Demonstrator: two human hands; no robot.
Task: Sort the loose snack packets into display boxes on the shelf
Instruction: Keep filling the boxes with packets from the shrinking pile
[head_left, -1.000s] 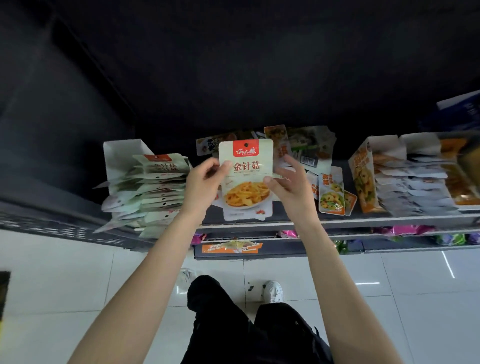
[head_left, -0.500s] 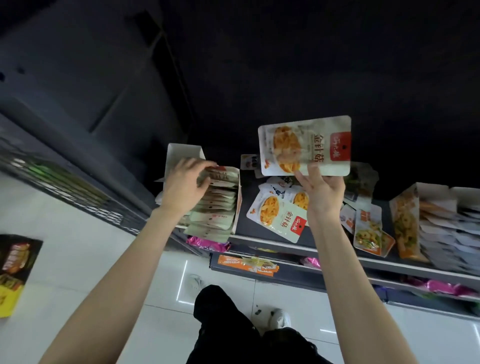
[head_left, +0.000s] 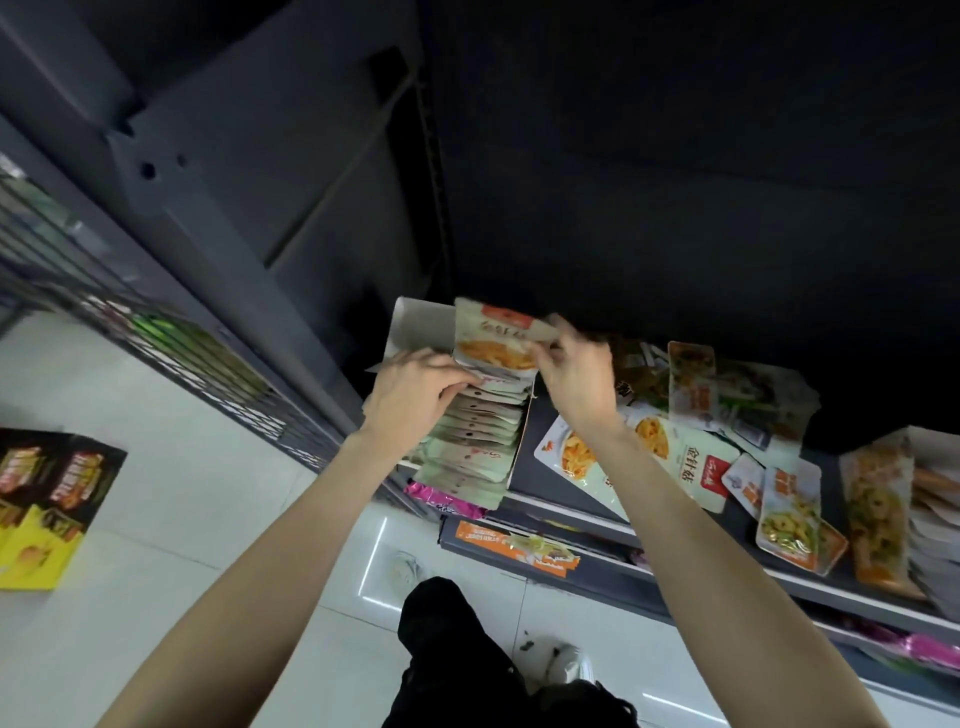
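Snack packet (head_left: 497, 338), pinched by the right hand (head_left: 574, 374) at frame centre, is being slotted into the display box (head_left: 415, 325), its row gripped by the left hand (head_left: 415, 395); release seems due next.

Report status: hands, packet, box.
Right hand pinches packet over box. Left hand holds the filed packets apart. Nothing blocking.

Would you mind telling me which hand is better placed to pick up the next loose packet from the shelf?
Right. The right hand is beside the loose packets, while the left hand is busy parting the row in the display box.
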